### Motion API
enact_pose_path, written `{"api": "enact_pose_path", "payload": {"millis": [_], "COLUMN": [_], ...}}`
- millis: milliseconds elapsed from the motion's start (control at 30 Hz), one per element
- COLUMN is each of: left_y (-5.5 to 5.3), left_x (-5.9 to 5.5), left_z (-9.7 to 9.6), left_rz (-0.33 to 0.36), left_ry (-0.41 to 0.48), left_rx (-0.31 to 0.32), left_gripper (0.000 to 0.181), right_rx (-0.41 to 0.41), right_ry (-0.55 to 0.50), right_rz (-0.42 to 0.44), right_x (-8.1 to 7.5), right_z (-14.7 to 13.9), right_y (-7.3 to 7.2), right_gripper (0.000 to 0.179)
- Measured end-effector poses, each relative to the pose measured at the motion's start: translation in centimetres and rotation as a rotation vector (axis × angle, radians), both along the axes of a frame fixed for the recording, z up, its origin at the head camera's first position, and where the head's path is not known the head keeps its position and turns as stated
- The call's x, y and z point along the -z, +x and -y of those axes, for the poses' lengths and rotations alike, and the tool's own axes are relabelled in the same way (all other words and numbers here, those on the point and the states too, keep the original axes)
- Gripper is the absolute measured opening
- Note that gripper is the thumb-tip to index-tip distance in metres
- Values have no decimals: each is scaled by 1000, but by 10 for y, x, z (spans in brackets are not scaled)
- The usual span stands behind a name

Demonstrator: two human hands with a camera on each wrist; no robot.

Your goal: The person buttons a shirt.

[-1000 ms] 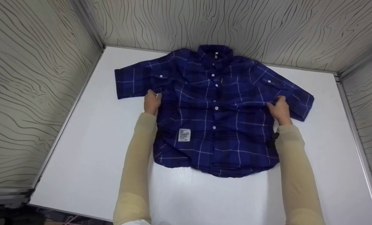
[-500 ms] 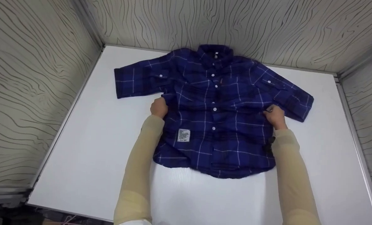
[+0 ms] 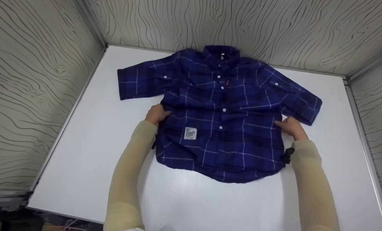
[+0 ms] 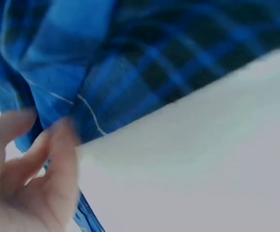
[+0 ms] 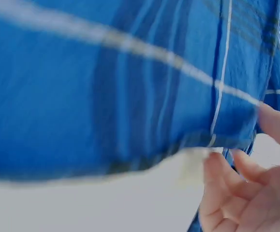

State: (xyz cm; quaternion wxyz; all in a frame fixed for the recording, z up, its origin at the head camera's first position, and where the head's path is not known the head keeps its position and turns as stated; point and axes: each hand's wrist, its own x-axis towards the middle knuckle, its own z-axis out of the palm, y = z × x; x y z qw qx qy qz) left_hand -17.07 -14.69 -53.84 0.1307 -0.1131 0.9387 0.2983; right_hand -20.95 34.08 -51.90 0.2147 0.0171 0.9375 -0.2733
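Observation:
A navy plaid shirt (image 3: 232,144) with short sleeves lies buttoned side up, its collar toward the back wall. My left hand (image 3: 155,114) pinches its left side seam below the sleeve. Thumb and fingers of that hand (image 4: 38,179) close on bunched cloth, slightly blurred, in the left wrist view. On the opposite side seam, a little lower, my right hand (image 3: 292,126) pinches the cloth. The right wrist view shows this hand (image 5: 251,188) with the thumb on top of the fabric and fingers beneath. A white printed label (image 3: 190,133) sits on the lower front.
The shirt rests on a white table (image 3: 91,154). Wood-grain patterned panels (image 3: 178,22) enclose it at the back and both sides. Dark clutter (image 3: 14,221) shows below the table's front left corner.
Both hands have slid down the shirt's sides toward the hem. In the last half second they have moved outward, apart from each other, and the front has drawn wider. The sleeves stay put.

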Motion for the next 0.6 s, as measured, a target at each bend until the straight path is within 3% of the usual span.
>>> {"api": "enact_pose_path", "payload": {"millis": [67,133,267,400,433,500,567,600], "left_y": [4,6,5,-1,-7,-20,-31,-33], "left_x": [-2,-2,-1,6,20,45,80,86], "left_z": [-6,-10,-18,-18,-13,3,27,37], "left_rz": [37,28,9,95,83,129,85,95], "left_ry": [-39,-88,-180,-165,-149,-70,36,103], "left_rx": [47,55,35,16,14,18,44,43], "left_gripper": [40,36,23,20,21,23,21,20], "right_rx": [-26,-45,-53,-95,-102,-113,-102,-95], "right_ry": [3,5,20,91,107,138,144,133], "right_rz": [69,106,60,-12,-26,-67,-105,-115], "right_x": [-3,-4,1,5,6,6,5,5], "right_z": [-2,-1,3,2,1,-3,-7,-8], "right_y": [4,7,10,10,11,11,13,13], "right_gripper": [31,26,21,21,21,22,21,20]}}
